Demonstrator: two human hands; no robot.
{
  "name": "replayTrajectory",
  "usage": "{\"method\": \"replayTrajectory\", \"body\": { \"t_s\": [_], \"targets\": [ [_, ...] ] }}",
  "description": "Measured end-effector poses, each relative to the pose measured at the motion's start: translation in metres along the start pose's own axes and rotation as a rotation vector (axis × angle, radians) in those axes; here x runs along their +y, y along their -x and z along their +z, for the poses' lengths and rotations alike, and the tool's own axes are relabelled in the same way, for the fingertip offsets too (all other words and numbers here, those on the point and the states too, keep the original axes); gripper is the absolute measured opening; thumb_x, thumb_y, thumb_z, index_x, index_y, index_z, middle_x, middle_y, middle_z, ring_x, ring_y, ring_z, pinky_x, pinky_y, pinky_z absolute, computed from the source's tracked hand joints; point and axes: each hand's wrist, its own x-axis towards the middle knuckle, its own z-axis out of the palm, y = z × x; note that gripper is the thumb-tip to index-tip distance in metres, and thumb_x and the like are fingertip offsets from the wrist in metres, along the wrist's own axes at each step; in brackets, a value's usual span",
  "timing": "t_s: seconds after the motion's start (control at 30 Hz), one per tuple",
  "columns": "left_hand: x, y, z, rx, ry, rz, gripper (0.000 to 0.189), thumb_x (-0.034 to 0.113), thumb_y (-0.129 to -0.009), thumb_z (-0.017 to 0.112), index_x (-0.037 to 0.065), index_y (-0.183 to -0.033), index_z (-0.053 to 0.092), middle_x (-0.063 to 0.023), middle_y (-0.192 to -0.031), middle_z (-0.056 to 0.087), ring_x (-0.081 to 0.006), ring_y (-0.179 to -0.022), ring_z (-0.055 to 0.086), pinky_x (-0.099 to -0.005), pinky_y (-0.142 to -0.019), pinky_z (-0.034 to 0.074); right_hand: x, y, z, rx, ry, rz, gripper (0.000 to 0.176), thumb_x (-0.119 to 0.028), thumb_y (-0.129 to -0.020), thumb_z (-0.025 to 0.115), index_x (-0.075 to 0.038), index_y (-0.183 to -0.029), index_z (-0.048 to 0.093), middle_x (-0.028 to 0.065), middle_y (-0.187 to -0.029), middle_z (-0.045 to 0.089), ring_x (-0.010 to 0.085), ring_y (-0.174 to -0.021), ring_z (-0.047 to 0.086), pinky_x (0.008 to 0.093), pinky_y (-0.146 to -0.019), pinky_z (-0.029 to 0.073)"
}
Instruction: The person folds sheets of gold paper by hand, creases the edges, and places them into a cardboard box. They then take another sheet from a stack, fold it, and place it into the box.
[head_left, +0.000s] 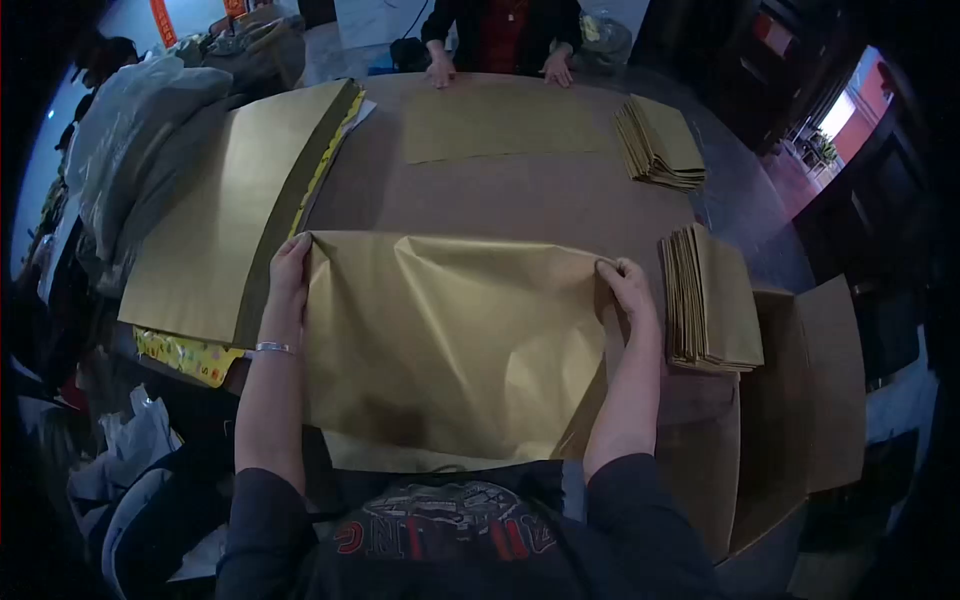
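A large gold-brown sheet of paper (450, 340) spreads between my two hands, creased and sagging in the middle, its near part hanging toward my lap. My left hand (290, 265) pinches its far left corner. At the far right corner, my right hand (628, 287) grips the edge between thumb and fingers. Left of my left hand lies a thick stack of large gold-brown sheets (215, 190). Beside my right hand sits a pile of folded gold-brown paper (725, 300).
Across the brown table (360, 195), another person's hands (440, 70) rest near a flat gold-brown sheet (500, 120). A second folded pile (665, 145) lies at the far right. An open cardboard box (835, 380) stands at the near right. Plastic-covered bundles (140, 140) crowd the left.
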Motion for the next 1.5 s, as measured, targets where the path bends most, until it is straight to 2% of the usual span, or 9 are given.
{"method": "replayTrajectory", "body": {
  "t_s": [0.13, 0.33, 0.37, 0.5, 0.7, 0.97, 1.07, 1.37, 1.5],
  "targets": [
    [0.003, -0.021, 0.018, -0.021, -0.187, -0.019, 0.023, 0.019, -0.093, 0.066, 0.002, -0.108, 0.066, -0.0053, -0.097, 0.068, -0.0140, -0.088, 0.065, -0.0284, -0.079, 0.053, 0.024, -0.030, 0.005, -0.037, -0.071, 0.014, 0.026, -0.027, -0.092, 0.065, -0.004, -0.082, 0.062, -0.0026, -0.073, 0.055, 0.0075, -0.069, 0.047, 0.0278, -0.061, 0.041],
    [-0.005, -0.073, 0.037, -0.002, -0.317, -0.038, 0.021, 0.021, -0.091, 0.069, 0.003, -0.103, 0.069, -0.0038, -0.093, 0.069, -0.0124, -0.084, 0.063, -0.0277, -0.078, 0.051, 0.039, -0.107, 0.017, 0.256, 0.154, -0.229, 0.035, -0.030, -0.095, 0.061, 0.003, -0.103, 0.067, 0.0077, -0.086, 0.068, 0.0161, -0.085, 0.061, 0.0340, -0.077, 0.048],
    [-0.007, -0.077, 0.038, -0.008, -0.314, -0.018, 0.021, 0.021, -0.091, 0.070, 0.003, -0.101, 0.069, -0.0039, -0.093, 0.069, -0.0125, -0.084, 0.063, -0.0281, -0.078, 0.051, 0.031, -0.115, 0.015, 0.171, 0.349, -0.089, 0.043, -0.039, -0.094, 0.055, 0.002, -0.101, 0.067, 0.0194, -0.098, 0.068, 0.0376, -0.094, 0.064, 0.0409, -0.083, 0.049],
    [-0.040, -0.091, 0.031, 0.070, -0.573, 0.164, 0.028, 0.025, -0.089, 0.071, -0.001, -0.100, 0.071, -0.0050, -0.093, 0.070, -0.0129, -0.085, 0.062, -0.0282, -0.078, 0.049, 0.002, -0.119, 0.039, 0.272, 0.757, 0.029, 0.046, -0.045, -0.094, 0.051, -0.003, -0.102, 0.069, 0.0220, -0.106, 0.066, 0.0397, -0.103, 0.062, 0.0478, -0.089, 0.048],
    [-0.021, -0.082, 0.026, -0.010, -0.684, 0.079, 0.034, 0.029, -0.089, 0.070, -0.003, -0.103, 0.070, -0.0056, -0.090, 0.069, -0.0125, -0.082, 0.062, -0.0276, -0.075, 0.049, 0.006, -0.129, 0.035, 0.176, 0.770, 0.127, 0.046, -0.043, -0.095, 0.048, -0.003, -0.102, 0.070, 0.0225, -0.108, 0.065, 0.0416, -0.104, 0.061, 0.0490, -0.090, 0.048],
    [0.002, -0.012, 0.026, -0.132, -0.710, -0.132, 0.024, 0.024, -0.090, 0.069, 0.001, -0.099, 0.069, -0.0031, -0.088, 0.067, -0.0110, -0.079, 0.060, -0.0278, -0.072, 0.049, 0.021, -0.149, 0.023, 0.060, 0.805, 0.055, 0.058, -0.053, -0.093, 0.049, -0.001, -0.104, 0.070, 0.0210, -0.102, 0.068, 0.0420, -0.096, 0.064, 0.0476, -0.086, 0.047],
    [-0.027, -0.028, 0.023, -0.069, -0.325, -0.209, 0.018, 0.019, -0.090, 0.065, 0.002, -0.096, 0.067, -0.0051, -0.086, 0.066, -0.0148, -0.079, 0.062, -0.0311, -0.071, 0.051, -0.015, -0.101, 0.012, -0.004, 0.252, 0.239, 0.050, -0.047, -0.089, 0.063, -0.001, -0.108, 0.069, 0.0144, -0.095, 0.069, 0.0227, -0.087, 0.065, 0.0369, -0.078, 0.049],
    [-0.008, -0.020, 0.029, -0.136, -0.436, -0.279, 0.025, 0.018, -0.093, 0.060, -0.001, -0.108, 0.062, -0.0104, -0.098, 0.066, -0.0188, -0.089, 0.065, -0.0335, -0.076, 0.055, 0.038, -0.089, -0.020, -0.183, 0.062, 0.143, 0.029, -0.032, -0.093, 0.062, -0.004, -0.091, 0.066, -0.0006, -0.073, 0.058, 0.0126, -0.067, 0.052, 0.0296, -0.065, 0.044],
    [-0.009, -0.010, 0.012, -0.173, -0.847, -0.168, 0.023, 0.025, -0.087, 0.069, 0.002, -0.085, 0.067, -0.0018, -0.071, 0.061, -0.0088, -0.062, 0.056, -0.0268, -0.057, 0.045, 0.026, -0.098, -0.010, -0.079, 0.200, 0.257, 0.030, -0.033, -0.094, 0.059, -0.004, -0.096, 0.067, 0.0033, -0.084, 0.062, 0.0126, -0.077, 0.054, 0.0328, -0.068, 0.045]
  ]
}}
